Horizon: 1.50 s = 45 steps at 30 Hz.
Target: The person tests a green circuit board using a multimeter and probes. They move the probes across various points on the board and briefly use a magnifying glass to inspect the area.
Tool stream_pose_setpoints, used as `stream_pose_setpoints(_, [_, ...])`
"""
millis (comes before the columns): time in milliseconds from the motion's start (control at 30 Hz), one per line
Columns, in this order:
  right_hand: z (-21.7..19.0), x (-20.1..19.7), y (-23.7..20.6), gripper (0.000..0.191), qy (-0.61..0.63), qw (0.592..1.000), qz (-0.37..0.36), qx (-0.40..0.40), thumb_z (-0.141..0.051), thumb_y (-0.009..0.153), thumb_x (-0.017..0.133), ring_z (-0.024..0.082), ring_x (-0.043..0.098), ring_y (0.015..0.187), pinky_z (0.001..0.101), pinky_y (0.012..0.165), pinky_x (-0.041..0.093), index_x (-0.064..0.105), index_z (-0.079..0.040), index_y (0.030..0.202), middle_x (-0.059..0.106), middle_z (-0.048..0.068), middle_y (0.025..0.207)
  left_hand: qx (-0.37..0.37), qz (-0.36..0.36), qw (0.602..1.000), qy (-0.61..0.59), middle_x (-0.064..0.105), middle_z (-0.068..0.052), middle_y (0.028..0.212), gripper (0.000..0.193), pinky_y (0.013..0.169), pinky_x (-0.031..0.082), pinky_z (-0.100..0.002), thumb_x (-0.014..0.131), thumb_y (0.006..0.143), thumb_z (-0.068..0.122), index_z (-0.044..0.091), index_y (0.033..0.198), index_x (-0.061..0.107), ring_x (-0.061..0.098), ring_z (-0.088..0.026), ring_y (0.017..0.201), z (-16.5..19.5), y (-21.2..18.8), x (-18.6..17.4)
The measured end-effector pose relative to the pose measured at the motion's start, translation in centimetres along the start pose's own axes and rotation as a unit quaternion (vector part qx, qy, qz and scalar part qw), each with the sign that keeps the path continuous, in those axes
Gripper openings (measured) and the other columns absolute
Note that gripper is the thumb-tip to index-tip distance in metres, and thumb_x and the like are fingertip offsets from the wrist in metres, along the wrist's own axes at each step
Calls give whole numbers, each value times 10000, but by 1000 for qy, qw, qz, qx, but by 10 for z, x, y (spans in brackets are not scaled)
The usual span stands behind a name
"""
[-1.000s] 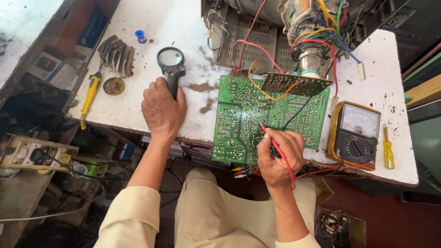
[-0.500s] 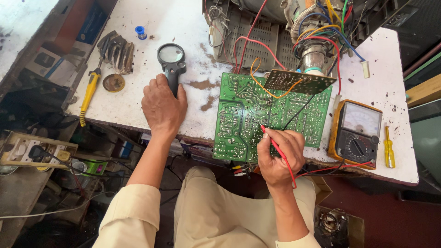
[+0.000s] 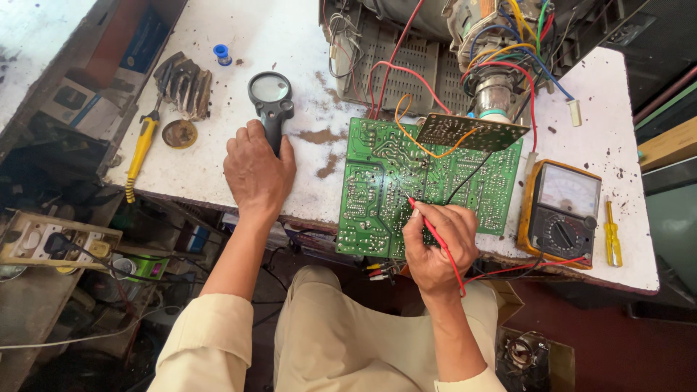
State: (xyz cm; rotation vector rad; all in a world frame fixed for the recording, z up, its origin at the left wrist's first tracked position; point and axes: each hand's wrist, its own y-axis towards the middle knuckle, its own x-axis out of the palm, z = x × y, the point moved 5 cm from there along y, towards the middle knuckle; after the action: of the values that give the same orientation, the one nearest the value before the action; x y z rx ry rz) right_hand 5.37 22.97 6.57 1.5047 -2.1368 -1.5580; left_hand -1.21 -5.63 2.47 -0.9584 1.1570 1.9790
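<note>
1. The right hand (image 3: 434,250) has its grip closed on a red test probe (image 3: 428,226); the tip touches the green circuit board (image 3: 377,196), which lies on the white desk (image 3: 239,36) and overhangs its near edge.
2. The left hand (image 3: 258,170) rests on the desk with fingers curled over the black magnifier (image 3: 271,98) handle; whether it truly grips I cannot tell.
3. A yellow-cased meter (image 3: 563,214) sits right of the board; a yellow-handled screwdriver (image 3: 144,141) lies at far left.
</note>
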Motion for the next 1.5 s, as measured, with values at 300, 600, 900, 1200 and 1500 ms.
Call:
stream_pose_setpoints(300, [0,-1,4,219,-4,1000,-6,2,30,872,772,269,650,939,366,866,536,746,-40,1078,741,85,1001,3,7,1000,5,643,-176,999,457,746,517,-449,729,920,311,-50,1171,604,624,-342,919,1,0,-2])
stream_pose_setpoints(600, [1,3,6,235,-6,1000,-10,-8,9,881,786,269,646,944,376,875,528,749,-54,1104,740,84,1008,-6,-11,1000,0,644,-176,991,435,757,523,-457,729,922,312,-42,1146,609,625,-350,918,1,0,-2])
stream_pose_setpoints(900, [1,3,6,239,-6,1000,-8,0,15,874,793,264,645,936,366,863,533,750,-57,1098,739,81,996,-6,-6,1000,-2,643,-175,992,419,765,518,-465,731,922,310,-32,1131,609,623,-359,930,1,0,-2])
stream_pose_setpoints(1200, [1,4,5,257,-4,1000,-15,-12,11,867,793,268,634,948,381,879,522,744,-55,1111,729,78,1003,-3,-3,1000,-2,643,-177,999,407,778,513,-468,724,932,308,-28,1129,609,619,-364,941,1,0,-2])
stream_pose_setpoints(1500, [-2,3,0,258,-11,1000,-10,-24,10,879,791,259,628,940,387,878,507,750,-48,1127,725,70,1007,-3,-20,1000,3,642,-185,994,435,760,517,-454,711,946,303,-57,1167,604,620,-349,921,1,0,-1])
